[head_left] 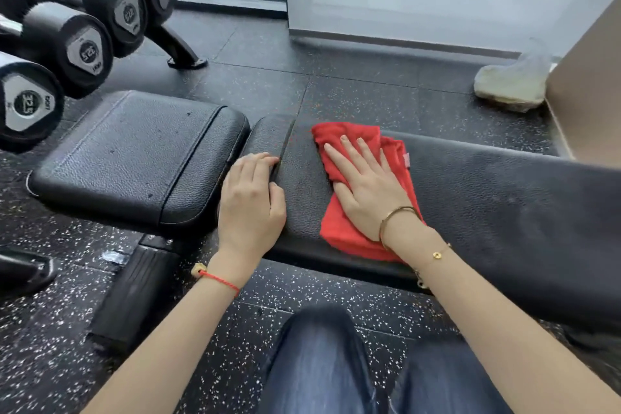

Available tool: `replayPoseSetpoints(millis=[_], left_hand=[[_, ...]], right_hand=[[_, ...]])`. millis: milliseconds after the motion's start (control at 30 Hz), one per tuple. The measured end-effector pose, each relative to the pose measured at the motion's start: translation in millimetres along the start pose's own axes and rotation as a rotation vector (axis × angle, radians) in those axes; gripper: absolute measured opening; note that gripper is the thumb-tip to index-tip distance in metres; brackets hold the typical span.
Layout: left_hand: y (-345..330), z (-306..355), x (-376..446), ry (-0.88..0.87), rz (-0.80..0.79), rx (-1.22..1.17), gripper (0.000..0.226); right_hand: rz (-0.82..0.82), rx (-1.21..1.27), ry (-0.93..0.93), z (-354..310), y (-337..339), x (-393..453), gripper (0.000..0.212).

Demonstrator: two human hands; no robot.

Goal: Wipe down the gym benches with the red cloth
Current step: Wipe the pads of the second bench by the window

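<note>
A black padded gym bench lies across the view: its long back pad point(504, 205) runs to the right and a shorter seat pad point(134, 155) sits to the left, with a narrow gap between them. The red cloth point(339, 232) lies folded on the left part of the long pad. My right hand point(363, 188) presses flat on the cloth with straight, spread fingers. My left hand point(250, 202) rests on the left end of the long pad, its fingers curled over the pad's edge at the gap.
A rack of black dumbbells point(84, 47) stands at the upper left, its foot point(184, 60) on the speckled rubber floor. A lumpy plastic-wrapped bundle point(510, 87) lies by a beige panel point(591, 84) at the right. A glass wall runs behind. My jeans-clad knees point(336, 363) are below.
</note>
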State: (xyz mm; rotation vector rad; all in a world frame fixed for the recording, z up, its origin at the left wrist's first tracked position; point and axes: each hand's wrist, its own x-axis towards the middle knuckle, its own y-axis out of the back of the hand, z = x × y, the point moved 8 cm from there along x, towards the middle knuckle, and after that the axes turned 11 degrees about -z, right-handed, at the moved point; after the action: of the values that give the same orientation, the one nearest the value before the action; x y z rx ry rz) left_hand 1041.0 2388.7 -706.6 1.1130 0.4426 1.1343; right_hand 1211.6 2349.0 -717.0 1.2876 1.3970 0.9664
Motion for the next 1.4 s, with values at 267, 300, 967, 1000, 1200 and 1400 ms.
replayPoseSetpoints(millis=[267,300,967,1000,1200,1400], left_hand=[[0.3,-1.7,-0.4,0.001,0.002,-0.014,0.040],[0.1,-2.1,-0.5,0.001,0.003,-0.013,0.040],[1.6,2.1,-0.3,0.052,0.033,-0.026,0.037],[2.6,1.7,-0.1,0.056,0.036,-0.035,0.037],[6.4,4.3,-0.8,0.056,0.029,-0.048,0.035],[5.6,2.7,-2.3,0.058,0.024,-0.066,0.034]], right_hand=[[0.021,0.008,-0.014,-33.9,0.0,37.9,0.059],[0.018,0.005,0.003,-35.1,-0.8,33.0,0.059],[-0.016,0.024,0.084,-5.3,14.5,53.1,0.060],[-0.014,0.018,0.132,-16.2,10.9,49.5,0.061],[-0.007,0.068,0.283,-26.6,3.6,28.9,0.071],[-0.020,0.059,0.236,-34.6,5.1,53.0,0.068]])
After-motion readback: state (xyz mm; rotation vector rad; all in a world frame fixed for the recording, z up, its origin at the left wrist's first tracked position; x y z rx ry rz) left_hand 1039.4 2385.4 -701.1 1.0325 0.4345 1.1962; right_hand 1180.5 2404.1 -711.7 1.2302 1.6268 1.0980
